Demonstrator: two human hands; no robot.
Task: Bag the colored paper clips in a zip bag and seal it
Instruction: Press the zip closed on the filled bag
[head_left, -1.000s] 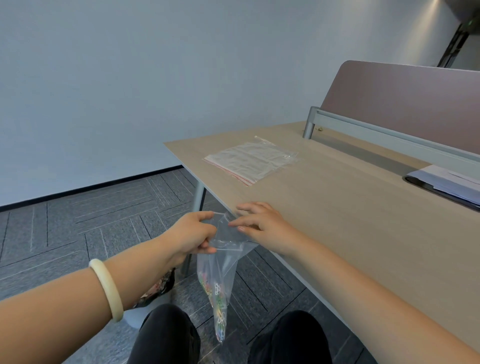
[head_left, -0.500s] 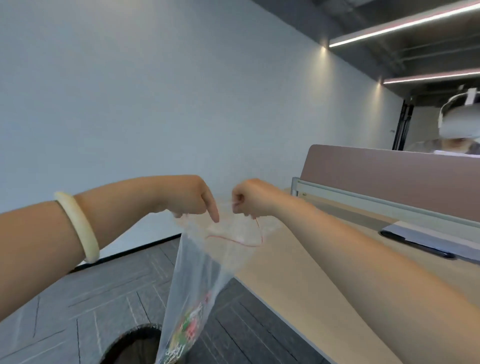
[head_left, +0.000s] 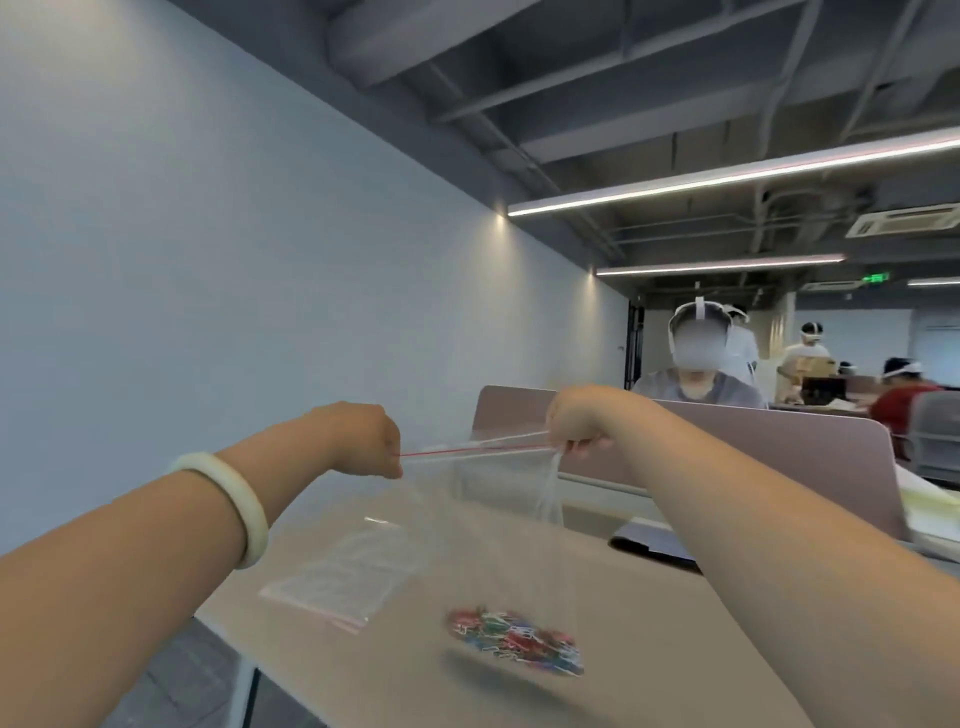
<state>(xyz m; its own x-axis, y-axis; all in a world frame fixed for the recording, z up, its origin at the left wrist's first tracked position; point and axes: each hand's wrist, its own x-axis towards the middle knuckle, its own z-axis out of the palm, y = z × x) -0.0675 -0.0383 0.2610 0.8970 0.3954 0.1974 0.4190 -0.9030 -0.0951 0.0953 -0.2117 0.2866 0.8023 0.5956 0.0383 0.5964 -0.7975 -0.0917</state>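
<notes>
Clear plastic zip bag (head_left: 483, 545) with a red seal line is held up in the air, stretched flat between both hands and hanging just over the pale wooden surface (head_left: 363, 675). Colored metal paper clips (head_left: 514, 636) sit bunched in the bag's bottom, with their shadow on the surface below. Left hand (head_left: 363, 436): fingers curled, pinching the left end of the zip strip. Right hand (head_left: 579, 421): fingers curled, pinching the right end.

Progress: bagging looks done, no loose clips seen on the surface. Seal is the step in hand. The strip is pulled taut, but its right end seems to split into two lines, so probably not fully shut; cannot tell for sure.

Counts: one held bag, one clump of clips (too blurred to count), two hands. One flat pile of empty clear zip bags (head_left: 343, 577) lies left on the surface, sheet number unclear. One white bangle (head_left: 234, 504) on the left wrist. One mauve divider panel (head_left: 779, 457) behind.
</notes>
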